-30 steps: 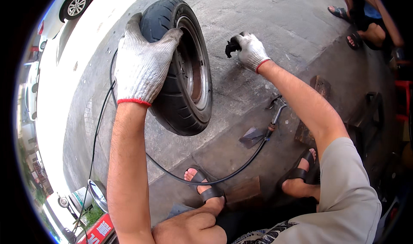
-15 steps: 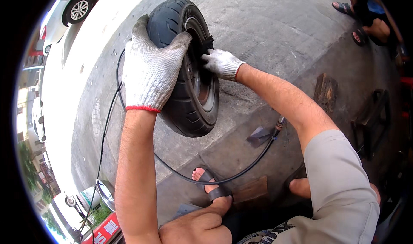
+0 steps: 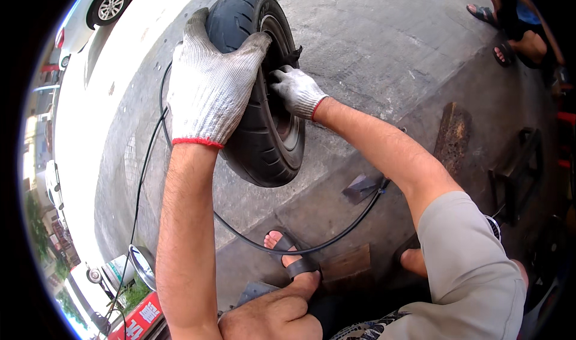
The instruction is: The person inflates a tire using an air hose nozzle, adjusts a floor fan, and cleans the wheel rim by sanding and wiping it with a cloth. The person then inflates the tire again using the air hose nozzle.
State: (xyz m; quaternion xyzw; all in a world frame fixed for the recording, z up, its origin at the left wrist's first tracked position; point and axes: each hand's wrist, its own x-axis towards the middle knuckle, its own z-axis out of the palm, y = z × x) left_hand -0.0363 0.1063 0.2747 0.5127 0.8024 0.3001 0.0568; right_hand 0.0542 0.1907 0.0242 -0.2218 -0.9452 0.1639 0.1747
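A wheel with a black treaded tyre point(image 3: 264, 154) and a metal rim stands upright on the concrete in front of me. My left hand point(image 3: 211, 88), in a white knit glove with a red cuff, grips the tyre from the left, its thumb over the sidewall at the rim edge. My right hand point(image 3: 296, 93), gloved alike, reaches into the rim from the right with its fingers curled; their tips are partly hidden. A crumpled black piece point(image 3: 292, 56), perhaps cloth, sticks out just above those fingers. Whether they hold it I cannot tell.
A black hose point(image 3: 336, 241) curves across the floor past my sandalled foot point(image 3: 294, 256). A wooden block point(image 3: 453, 136) and a dark metal stand point(image 3: 517, 166) lie to the right. Another person's sandalled feet point(image 3: 503, 52) are at the far right. A parked car point(image 3: 99, 10) stands far left.
My right hand has shifted left, deeper into the rim, and slightly down from the black piece. The wheel and my left hand appear a little higher in view.
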